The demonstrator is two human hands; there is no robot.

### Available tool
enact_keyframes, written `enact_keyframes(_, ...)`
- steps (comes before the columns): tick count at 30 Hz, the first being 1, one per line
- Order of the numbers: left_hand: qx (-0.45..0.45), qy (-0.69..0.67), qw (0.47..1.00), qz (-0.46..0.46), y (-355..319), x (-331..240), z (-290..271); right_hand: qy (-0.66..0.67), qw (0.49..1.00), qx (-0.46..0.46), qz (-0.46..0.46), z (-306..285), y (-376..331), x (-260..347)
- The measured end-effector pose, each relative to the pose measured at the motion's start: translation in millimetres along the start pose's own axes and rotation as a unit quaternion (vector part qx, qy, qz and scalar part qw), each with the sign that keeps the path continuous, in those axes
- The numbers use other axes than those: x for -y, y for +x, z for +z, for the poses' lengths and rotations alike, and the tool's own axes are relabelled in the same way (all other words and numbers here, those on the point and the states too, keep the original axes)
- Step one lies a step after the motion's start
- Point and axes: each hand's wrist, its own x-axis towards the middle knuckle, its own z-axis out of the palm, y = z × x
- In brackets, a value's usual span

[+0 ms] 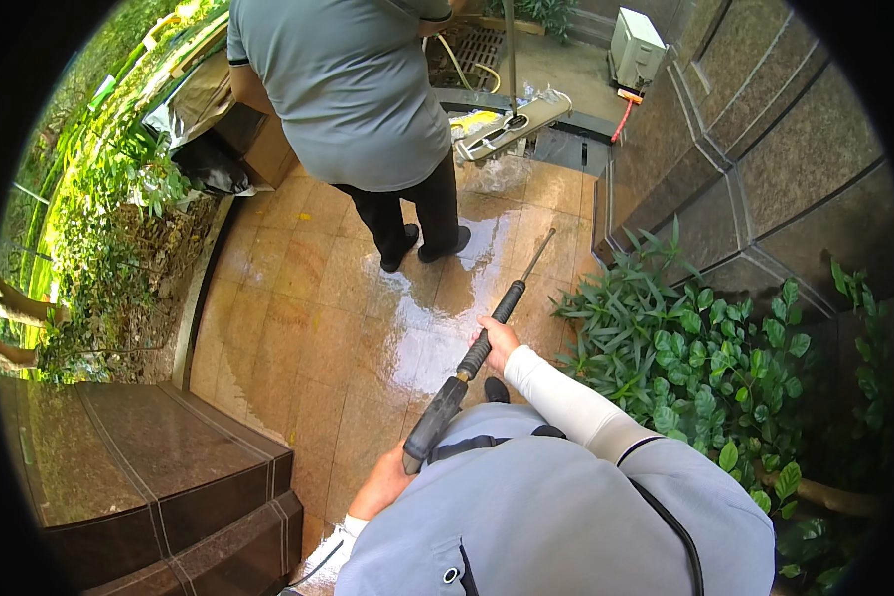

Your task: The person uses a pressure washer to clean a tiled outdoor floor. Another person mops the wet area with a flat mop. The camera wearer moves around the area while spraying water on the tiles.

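Observation:
I hold a black pressure-washer wand (487, 338) with both hands. My left hand (379, 484) grips the gun handle close to my chest. My right hand (498, 341), in a white sleeve, wraps the lance barrel farther along. The thin metal lance tip (539, 251) points forward and down over the wet tan floor tiles (308, 318). Ahead of the tip stands another person (353, 89) in a grey shirt and black trousers, back toward me, black shoes on the wet tiles.
A dark stone block (139, 467) sits at the lower left. Green bushes (705, 368) crowd the right side under a dark stone wall (765, 169). A floor-cleaning tool (512, 124), a white box unit (634, 45) and cardboard boxes (258, 139) lie beyond the person.

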Motion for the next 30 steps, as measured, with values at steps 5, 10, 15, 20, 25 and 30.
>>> enact_keyframes(5, -0.011, 0.022, 1.0, 0.008, -1, -2, 0, -0.014, 1.0, 0.012, -0.001, 0, -1, 2)
enact_keyframes(10, -0.008, -0.007, 1.0, 0.016, 0, 6, 1, -0.012, 1.0, 0.006, -0.005, 0, -2, 2)
enact_keyframes(15, -0.01, -0.045, 0.999, 0.007, 0, 11, 2, -0.025, 1.0, 0.002, -0.01, -1, -2, -1)
enact_keyframes(20, 0.001, -0.005, 1.0, -0.023, -4, 12, 1, -0.023, 1.0, 0.004, -0.008, -3, 0, -3)
enact_keyframes(25, -0.001, -0.039, 0.999, -0.02, -2, 19, 3, -0.02, 1.0, 0.003, -0.001, -5, 2, -5)
enact_keyframes(30, -0.013, -0.017, 1.0, -0.021, -6, 20, 1, -0.025, 1.0, -0.007, 0.004, -1, 0, -6)
